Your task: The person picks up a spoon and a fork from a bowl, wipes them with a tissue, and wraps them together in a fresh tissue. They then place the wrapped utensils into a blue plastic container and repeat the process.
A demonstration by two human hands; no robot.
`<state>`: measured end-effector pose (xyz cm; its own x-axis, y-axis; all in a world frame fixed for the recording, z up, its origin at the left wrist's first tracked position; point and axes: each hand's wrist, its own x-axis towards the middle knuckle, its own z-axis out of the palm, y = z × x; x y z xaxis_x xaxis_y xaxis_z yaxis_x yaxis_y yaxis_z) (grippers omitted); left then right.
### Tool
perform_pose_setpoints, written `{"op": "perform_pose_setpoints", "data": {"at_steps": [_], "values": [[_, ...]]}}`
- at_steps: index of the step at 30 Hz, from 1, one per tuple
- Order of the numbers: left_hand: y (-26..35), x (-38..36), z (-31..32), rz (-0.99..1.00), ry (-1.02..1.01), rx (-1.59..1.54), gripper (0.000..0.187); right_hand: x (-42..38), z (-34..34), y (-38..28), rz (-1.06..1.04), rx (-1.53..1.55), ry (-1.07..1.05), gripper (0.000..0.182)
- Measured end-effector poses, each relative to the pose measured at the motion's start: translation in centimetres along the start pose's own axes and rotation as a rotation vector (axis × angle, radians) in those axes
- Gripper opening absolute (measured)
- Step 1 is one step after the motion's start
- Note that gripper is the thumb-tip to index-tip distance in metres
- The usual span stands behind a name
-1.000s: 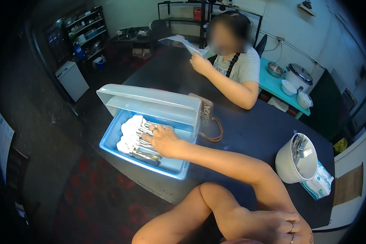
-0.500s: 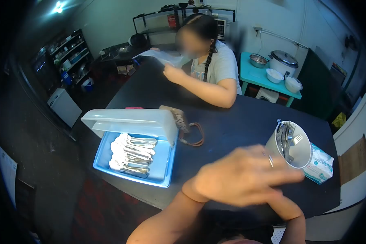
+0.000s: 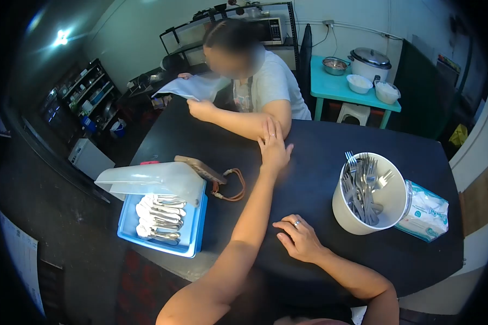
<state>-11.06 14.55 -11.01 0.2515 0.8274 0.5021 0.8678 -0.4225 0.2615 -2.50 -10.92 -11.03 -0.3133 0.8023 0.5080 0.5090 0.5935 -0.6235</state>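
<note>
Reaching across the dark round table [image 3: 320, 162], the left hand [image 3: 274, 149] has left the wrapped cutlery in the open pale-blue plastic box [image 3: 160, 214] and now lies flat, fingers loosely spread, against the seated co-worker's forearm [image 3: 244, 122]. The right hand [image 3: 298, 238], ringed and empty, rests spread near the white bucket of forks [image 3: 370, 192]. Whether the left hand presses or merely brushes the forearm is unclear.
</note>
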Motion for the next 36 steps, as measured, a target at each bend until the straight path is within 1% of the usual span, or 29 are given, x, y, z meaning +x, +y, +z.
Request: {"op": "perform_pose_setpoints", "data": {"at_steps": [1,2,4,5,6,9,12,16,24,29,32,36], "values": [[0.6,-0.4,1.0,-0.013,0.040,0.032,0.082,0.0,0.0,0.1,0.012,0.031,-0.003,0.024],[0.7,-0.9,1.7,-0.015,0.034,0.040,0.082,0.0,0.0,0.3,0.021,0.064,-0.006,0.024],[1.0,-1.4,1.5,0.066,0.112,-0.012,0.073,0.1,0.0,0.6,0.010,0.077,-0.005,0.025],[1.2,-1.8,1.3,0.025,0.044,0.022,0.062,0.1,0.1,0.5,0.016,0.073,-0.009,0.025],[1.2,-2.1,1.5,0.025,0.040,0.021,0.062,-0.1,0.1,0.5,0.024,0.065,-0.014,0.025],[2.1,-2.2,1.7,-0.060,-0.087,0.018,0.052,-0.1,0.1,0.6,0.017,0.040,-0.011,0.025],[3.0,-2.7,1.6,-0.062,-0.148,0.015,0.050,-0.3,0.1,0.8,0.027,0.058,-0.013,0.024],[3.0,-2.9,1.9,-0.031,-0.130,-0.004,0.051,-0.3,0.2,0.9,0.046,0.099,-0.040,0.027],[3.2,-3.1,1.9,-0.050,-0.145,-0.026,0.049,-0.2,0.1,0.9,0.051,0.113,-0.049,0.027],[3.4,-3.1,1.8,-0.070,-0.115,-0.090,0.045,-0.2,0.0,0.9,0.054,0.115,-0.045,0.026],[3.3,-3.1,1.8,-0.067,-0.108,-0.095,0.045,-0.1,-0.1,0.8,0.041,0.092,-0.030,0.023],[3.1,-3.1,1.9,-0.072,-0.100,-0.104,0.046,-0.2,-0.1,0.7,0.049,0.092,-0.033,0.022]]}}
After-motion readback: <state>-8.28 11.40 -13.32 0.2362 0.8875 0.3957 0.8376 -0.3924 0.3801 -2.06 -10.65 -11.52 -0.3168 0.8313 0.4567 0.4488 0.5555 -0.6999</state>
